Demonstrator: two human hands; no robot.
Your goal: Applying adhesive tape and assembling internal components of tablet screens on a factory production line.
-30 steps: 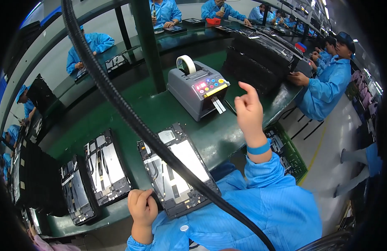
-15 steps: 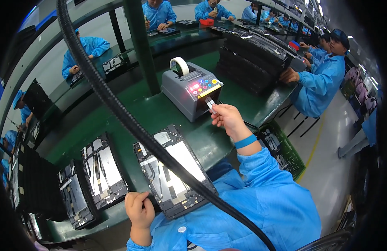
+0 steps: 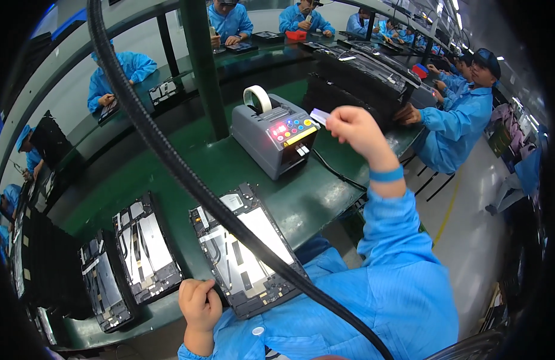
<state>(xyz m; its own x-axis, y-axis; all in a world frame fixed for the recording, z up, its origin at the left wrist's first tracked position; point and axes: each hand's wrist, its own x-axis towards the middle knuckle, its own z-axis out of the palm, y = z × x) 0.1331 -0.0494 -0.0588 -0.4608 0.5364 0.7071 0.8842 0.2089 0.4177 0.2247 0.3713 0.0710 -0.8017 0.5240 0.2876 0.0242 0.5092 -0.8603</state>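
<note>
My right hand, raised beside the grey tape dispenser, pinches a short strip of tape between thumb and fingers. A white tape roll sits on top of the dispenser, and a short tape end sticks out of its front slot. My left hand is closed, fingers curled, by the lower left edge of an opened tablet; whether anything is in it is hidden. The tablet lies in front of me, its silver inner plate and dark parts exposed.
Two more opened tablets lie to the left, beside a tall black stack. Black stacked trays stand at the far right. A black cable crosses the view. Co-workers in blue sit around; one is on the right.
My right hand has pulled away from the dispenser's slot, up and to the right, with a tape strip. A fresh tape end shows in the slot. My left hand has barely moved.
</note>
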